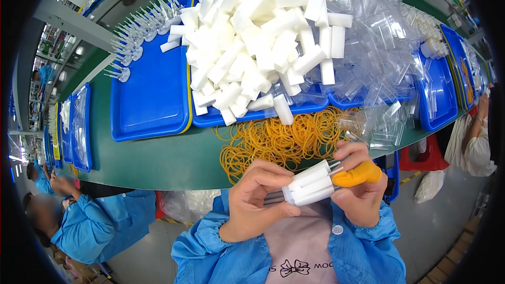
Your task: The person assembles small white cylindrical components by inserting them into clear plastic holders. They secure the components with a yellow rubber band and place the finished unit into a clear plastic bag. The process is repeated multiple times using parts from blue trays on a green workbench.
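In front of my chest I hold a small bundle of white blocks (310,184) with thin rods sticking out of its ends. My left hand (260,197) pinches the bundle's left end between thumb and fingers. My right hand (360,192) closes round the right end, its thumb below and a yellow finger cot (359,174) on one finger, beside the protruding rods. Just beyond my hands lies a heap of yellow rubber bands (284,139) on the green table. What exactly binds the bundle is too small to make out.
Behind the rubber bands, blue trays (150,94) carry a tall pile of white foam blocks (252,37) and clear plastic tubes (368,42). White thin-stemmed parts (129,44) line the left tray. Co-workers in blue (100,221) and white (471,142) sit at either side.
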The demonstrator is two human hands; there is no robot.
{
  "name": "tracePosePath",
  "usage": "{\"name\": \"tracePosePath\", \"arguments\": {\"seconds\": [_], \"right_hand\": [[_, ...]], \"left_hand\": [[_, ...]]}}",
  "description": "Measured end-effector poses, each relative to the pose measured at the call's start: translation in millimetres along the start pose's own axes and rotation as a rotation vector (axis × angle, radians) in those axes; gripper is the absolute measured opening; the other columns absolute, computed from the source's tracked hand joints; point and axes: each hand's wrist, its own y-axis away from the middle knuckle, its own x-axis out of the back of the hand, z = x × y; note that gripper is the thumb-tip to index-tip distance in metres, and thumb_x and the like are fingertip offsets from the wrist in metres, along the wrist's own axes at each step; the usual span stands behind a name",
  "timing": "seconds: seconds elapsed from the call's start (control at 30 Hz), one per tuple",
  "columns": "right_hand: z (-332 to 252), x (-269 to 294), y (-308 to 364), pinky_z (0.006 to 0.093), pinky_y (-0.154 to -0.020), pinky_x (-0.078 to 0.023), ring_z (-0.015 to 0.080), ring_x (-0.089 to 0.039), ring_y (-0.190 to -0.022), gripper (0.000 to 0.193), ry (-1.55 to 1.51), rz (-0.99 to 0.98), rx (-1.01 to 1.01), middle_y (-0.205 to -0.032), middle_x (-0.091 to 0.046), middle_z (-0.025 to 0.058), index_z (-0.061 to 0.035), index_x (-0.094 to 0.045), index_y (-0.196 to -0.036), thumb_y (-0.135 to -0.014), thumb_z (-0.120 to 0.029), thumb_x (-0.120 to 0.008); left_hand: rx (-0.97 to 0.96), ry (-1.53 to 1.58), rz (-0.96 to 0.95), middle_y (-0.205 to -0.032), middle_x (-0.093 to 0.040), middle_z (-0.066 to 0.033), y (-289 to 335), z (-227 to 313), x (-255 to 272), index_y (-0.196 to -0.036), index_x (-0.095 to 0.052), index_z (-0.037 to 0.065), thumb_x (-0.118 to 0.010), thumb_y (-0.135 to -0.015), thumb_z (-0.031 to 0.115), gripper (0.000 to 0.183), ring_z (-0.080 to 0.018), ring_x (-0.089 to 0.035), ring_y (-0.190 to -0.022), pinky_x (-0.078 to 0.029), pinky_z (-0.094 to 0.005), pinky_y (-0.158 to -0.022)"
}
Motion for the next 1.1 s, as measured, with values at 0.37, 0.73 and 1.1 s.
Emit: {"name": "tracePosePath", "arguments": {"seconds": [0.37, 0.73, 1.1], "right_hand": [[-14.4, 31.3, -22.6, 0.0367, -0.086, -0.042, 0.0257, -0.056, -0.097, 0.033, 0.212, 0.038, 0.058, -0.094, -0.062, 0.0091, -0.0015, -0.063, -0.092, -0.062, -0.002, -0.075], [1.6, 30.6, -38.9, 0.0386, -0.078, -0.033, 0.0227, -0.048, -0.084, 0.024, 1.283, -0.019, 0.194, -0.090, -0.053, 0.0026, -0.0080, -0.066, -0.084, -0.062, -0.013, -0.074], [3.1, 29.7, -43.2, 0.0333, -0.076, -0.041, 0.0223, -0.055, -0.082, 0.034, 0.838, 0.040, 0.091, -0.092, -0.057, 0.0057, -0.0066, -0.062, -0.097, -0.065, -0.004, -0.074]], "left_hand": [[-0.067, 0.055, 0.096, -0.112, -0.049, -0.0147, -8.0, -2.7, 6.8, -0.104, -0.052, -0.003, -0.075, -0.070, -0.003, 0.041, -0.0210, -0.055, -0.103, -0.046, -0.0354, -0.093], [-0.065, 0.089, 0.169, -0.108, -0.052, -0.0134, -11.5, 4.0, 12.2, -0.103, -0.051, -0.002, -0.075, -0.071, 0.001, 0.041, -0.0189, -0.056, -0.099, -0.045, -0.0326, -0.090], [-0.038, 0.071, 0.106, -0.110, -0.051, -0.0132, -12.6, 1.2, 16.7, -0.106, -0.051, -0.002, -0.076, -0.069, -0.001, 0.044, -0.0201, -0.055, -0.102, -0.046, -0.0332, -0.091]]}}
